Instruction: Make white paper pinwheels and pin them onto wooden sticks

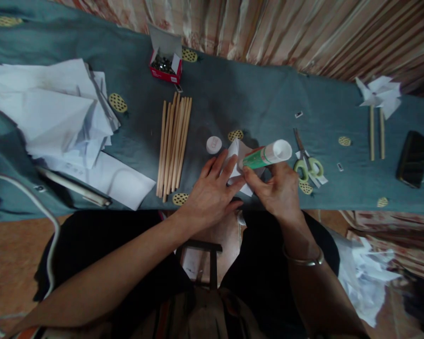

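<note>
One glue stick | clamped in right grip, over paper | left grip spread on paper

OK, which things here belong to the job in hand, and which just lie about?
Job: glue stick in right hand, paper piece under left hand; probably cap, scissors, wooden sticks, paper stack, pinwheel, red box.
Apparently lying about: phone, white cable.

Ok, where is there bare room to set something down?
Widest: the cloth between the red box, curtain, glue stick and small tag. Smaller: between the scissors and the two sticks at right, around another tag. Crowded: left end, under papers, and from the wooden rods across left hand and right hand.
</note>
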`<state>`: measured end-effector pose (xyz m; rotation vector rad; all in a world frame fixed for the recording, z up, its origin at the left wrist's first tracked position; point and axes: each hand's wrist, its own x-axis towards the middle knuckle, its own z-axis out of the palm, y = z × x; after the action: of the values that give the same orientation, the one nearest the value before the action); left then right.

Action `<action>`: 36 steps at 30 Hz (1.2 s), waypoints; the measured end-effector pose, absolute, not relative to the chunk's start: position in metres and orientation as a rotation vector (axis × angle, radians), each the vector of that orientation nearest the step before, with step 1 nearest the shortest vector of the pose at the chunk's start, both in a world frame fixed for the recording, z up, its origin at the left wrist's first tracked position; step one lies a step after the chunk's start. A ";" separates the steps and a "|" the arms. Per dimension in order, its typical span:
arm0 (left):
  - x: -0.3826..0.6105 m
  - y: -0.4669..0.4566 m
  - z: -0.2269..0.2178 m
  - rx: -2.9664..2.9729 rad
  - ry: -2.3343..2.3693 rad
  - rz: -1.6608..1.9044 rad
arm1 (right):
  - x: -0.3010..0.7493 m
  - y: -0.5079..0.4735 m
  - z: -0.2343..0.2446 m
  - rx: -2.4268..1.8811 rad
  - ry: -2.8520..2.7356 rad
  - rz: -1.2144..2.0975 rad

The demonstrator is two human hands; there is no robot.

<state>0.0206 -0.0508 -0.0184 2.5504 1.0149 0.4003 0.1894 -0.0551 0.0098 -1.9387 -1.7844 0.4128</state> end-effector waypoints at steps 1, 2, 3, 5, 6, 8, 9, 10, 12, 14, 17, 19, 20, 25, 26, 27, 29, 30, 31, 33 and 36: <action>0.021 -0.051 -0.018 2.549 1.014 0.402 | 0.189 -0.055 0.010 -1.932 -1.788 0.415; 0.020 -0.051 -0.018 2.548 1.011 0.401 | 0.189 -0.055 0.010 -1.924 -1.791 0.418; 0.020 -0.051 -0.018 2.547 1.011 0.400 | 0.189 -0.055 0.010 -1.914 -1.795 0.423; 0.020 -0.051 -0.017 2.544 1.010 0.405 | 0.189 -0.055 0.010 -1.894 -1.801 0.436; 0.020 -0.051 -0.017 2.542 1.010 0.409 | 0.189 -0.055 0.011 -1.886 -1.802 0.445; 0.020 -0.051 -0.017 2.538 1.010 0.415 | 0.189 -0.054 0.011 -1.876 -1.802 0.469; 0.020 -0.051 -0.017 2.536 1.008 0.417 | 0.189 -0.054 0.012 -1.873 -1.802 0.482; 0.020 -0.051 -0.018 2.535 1.006 0.416 | 0.189 -0.053 0.012 -1.869 -1.800 0.491; 0.020 -0.050 -0.018 2.536 1.004 0.413 | 0.190 -0.053 0.012 -1.860 -1.785 0.515; 0.020 -0.050 -0.018 2.540 1.003 0.412 | 0.191 -0.054 0.011 -1.850 -1.748 0.565; 0.020 -0.051 -0.018 2.542 1.006 0.408 | 0.193 -0.055 0.009 -1.796 -1.645 0.731; 0.020 -0.051 -0.018 2.546 1.002 0.409 | 0.195 -0.055 0.009 -1.690 -1.509 0.878; 0.020 -0.051 -0.018 2.546 1.000 0.411 | 0.196 -0.054 0.010 -1.628 -1.419 0.938; 0.018 -0.051 -0.019 2.537 0.990 0.435 | 0.205 -0.046 0.013 -1.438 -1.036 1.027; 0.018 -0.051 -0.019 2.540 0.984 0.443 | 0.208 -0.045 0.013 -1.414 -0.987 1.039; 0.017 -0.051 -0.019 2.545 0.979 0.451 | 0.210 -0.044 0.012 -1.387 -0.946 1.059; 0.016 -0.051 -0.017 2.556 0.973 0.455 | 0.215 -0.042 0.010 -1.334 -0.891 1.114; 0.015 -0.052 -0.016 2.561 0.972 0.453 | 0.217 -0.042 0.009 -1.315 -0.878 1.143; 0.015 -0.052 -0.014 2.567 0.972 0.449 | 0.219 -0.042 0.008 -1.301 -0.873 1.170; 0.014 -0.053 -0.011 2.582 0.963 0.457 | 0.222 -0.041 0.007 -1.283 -0.869 1.209; 0.009 -0.049 -0.005 2.604 0.939 0.551 | 0.222 -0.039 0.006 -1.253 -0.833 1.225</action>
<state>0.0085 -0.0491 -0.0051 2.6042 0.9388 0.5510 0.2217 -0.0393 0.0059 -1.2525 -0.8326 1.2245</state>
